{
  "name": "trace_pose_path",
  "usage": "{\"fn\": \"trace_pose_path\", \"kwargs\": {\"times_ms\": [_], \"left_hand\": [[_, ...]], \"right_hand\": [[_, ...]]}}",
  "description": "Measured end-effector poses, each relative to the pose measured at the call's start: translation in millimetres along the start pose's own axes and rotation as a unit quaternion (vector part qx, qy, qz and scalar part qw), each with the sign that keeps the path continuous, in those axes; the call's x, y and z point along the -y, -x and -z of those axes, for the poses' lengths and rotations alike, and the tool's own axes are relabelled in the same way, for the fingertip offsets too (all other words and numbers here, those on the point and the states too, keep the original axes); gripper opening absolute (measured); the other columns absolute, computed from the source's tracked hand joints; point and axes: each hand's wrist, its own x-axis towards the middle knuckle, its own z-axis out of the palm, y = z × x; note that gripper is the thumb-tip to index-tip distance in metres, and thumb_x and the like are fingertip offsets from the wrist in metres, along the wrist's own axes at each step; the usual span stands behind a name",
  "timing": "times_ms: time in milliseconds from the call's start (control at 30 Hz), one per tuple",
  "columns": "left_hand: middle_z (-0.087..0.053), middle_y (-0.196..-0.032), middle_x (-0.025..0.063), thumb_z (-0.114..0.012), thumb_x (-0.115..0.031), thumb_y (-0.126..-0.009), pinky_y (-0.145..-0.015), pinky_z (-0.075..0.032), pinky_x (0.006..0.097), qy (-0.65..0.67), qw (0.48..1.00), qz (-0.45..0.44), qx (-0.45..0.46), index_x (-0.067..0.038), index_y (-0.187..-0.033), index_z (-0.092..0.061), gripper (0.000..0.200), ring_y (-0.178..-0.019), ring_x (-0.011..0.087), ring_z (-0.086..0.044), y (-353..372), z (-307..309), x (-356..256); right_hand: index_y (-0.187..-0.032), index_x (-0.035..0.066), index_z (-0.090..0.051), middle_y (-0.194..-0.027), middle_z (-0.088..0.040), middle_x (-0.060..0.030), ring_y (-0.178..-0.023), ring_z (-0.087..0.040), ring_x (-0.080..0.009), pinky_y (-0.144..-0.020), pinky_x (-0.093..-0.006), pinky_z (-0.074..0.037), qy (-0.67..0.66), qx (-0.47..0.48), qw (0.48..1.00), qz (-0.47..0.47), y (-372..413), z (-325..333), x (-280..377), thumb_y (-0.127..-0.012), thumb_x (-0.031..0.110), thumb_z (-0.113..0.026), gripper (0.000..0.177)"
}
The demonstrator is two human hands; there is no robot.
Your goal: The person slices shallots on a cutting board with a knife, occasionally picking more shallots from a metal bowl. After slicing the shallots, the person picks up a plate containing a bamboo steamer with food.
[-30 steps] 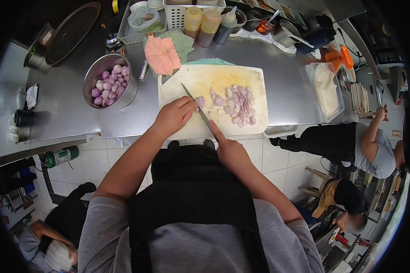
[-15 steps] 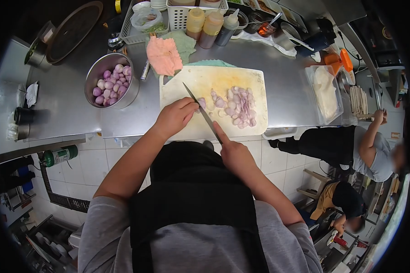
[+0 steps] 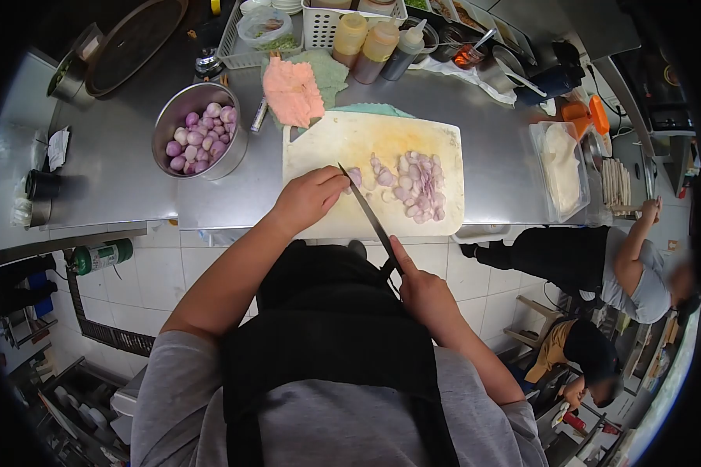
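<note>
On the white cutting board [image 3: 308, 156], my left hand [image 3: 313, 201] has its fingers closed on a purple shallot [image 3: 354, 178]. A long knife [image 3: 375, 222] is gripped by its handle in my right hand [image 3: 424, 294], index finger along the blade's spine. Its tip end lies against the shallot, beside my left fingertips. Right of the blade are a few cut pieces [image 3: 382, 173] and a bigger pile of sliced shallots [image 3: 420, 187].
A metal pot of peeled shallots [image 3: 237, 148] stands left of the board. Pink [image 3: 293, 93] and green cloths lie behind it, near several squeeze bottles [image 3: 375, 50]. A clear plastic container [image 3: 539, 156] sits right. Two people [image 3: 639, 272] are at the far right.
My right hand has drawn the knife back toward my body, so its tip now sits at the shallot rather than beyond it. The whole view has shifted slightly.
</note>
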Motion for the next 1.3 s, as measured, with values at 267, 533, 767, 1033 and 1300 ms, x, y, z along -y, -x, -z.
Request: {"fn": "trace_pose_path", "kwargs": {"times_ms": [267, 533, 767, 1033, 1300], "left_hand": [[-0.066, -0.105, 0.0035, -0.067, -0.004, -0.086, -0.075, -0.057, 0.0372, -0.001, 1.000, 0.001, -0.001, -0.010, -0.106, -0.068, 0.021, -0.092, 0.0260, -0.068, 1.9, -1.2, 1.4], [-0.066, -0.103, 0.0036, -0.068, -0.004, -0.086, -0.074, -0.057, 0.0363, 0.001, 1.000, 0.000, -0.010, -0.010, -0.103, -0.068, 0.019, -0.089, 0.0257, -0.068, 3.1, -2.4, 2.2], [-0.066, -0.103, 0.0025, -0.067, -0.005, -0.085, -0.074, -0.057, 0.0367, -0.008, 1.000, 0.003, 0.001, -0.012, -0.104, -0.069, 0.021, -0.091, 0.0244, -0.068, 4.4, -2.1, 3.0], [-0.067, -0.101, 0.0035, -0.069, -0.004, -0.084, -0.074, -0.057, 0.0348, -0.007, 1.000, -0.003, -0.018, -0.010, -0.100, -0.069, 0.017, -0.087, 0.0248, -0.068, 2.9, -0.7, 0.9], [-0.067, -0.099, 0.0029, -0.070, -0.003, -0.084, -0.072, -0.057, 0.0346, -0.006, 1.000, -0.016, -0.020, -0.011, -0.099, -0.069, 0.017, -0.086, 0.0242, -0.068, 3.0, -2.7, 1.4]], "right_hand": [[-0.162, 0.024, -0.019, -0.070, -0.066, -0.0192, -0.064, -0.067, -0.0370, -0.061, -0.0492, -0.055, -0.004, -0.024, 1.000, 0.013, -46.1, -27.5, 0.1, -0.089, 0.003, -0.056, 0.085], [-0.162, 0.024, -0.021, -0.068, -0.065, -0.0196, -0.062, -0.067, -0.0379, -0.061, -0.0509, -0.055, -0.031, -0.012, 0.999, 0.024, -4.1, 1.4, -4.0, -0.089, 0.002, -0.056, 0.084], [-0.162, 0.024, -0.020, -0.066, -0.064, -0.0232, -0.064, -0.067, -0.0415, -0.063, -0.0535, -0.053, -0.060, -0.011, 0.998, 0.011, -39.9, -24.3, -1.8, -0.093, 0.004, -0.054, 0.079], [-0.162, 0.025, -0.019, -0.068, -0.065, -0.0217, -0.063, -0.067, -0.0402, -0.065, -0.0524, -0.055, -0.076, 0.007, 0.997, 0.003, -4.8, -2.5, -4.9, -0.092, 0.005, -0.055, 0.082], [-0.162, 0.026, -0.019, -0.069, -0.066, -0.0224, -0.064, -0.067, -0.0407, -0.065, -0.0527, -0.055, -0.062, 0.006, 0.998, 0.000, -38.5, -21.8, -0.8, -0.093, 0.006, -0.054, 0.080]]}}
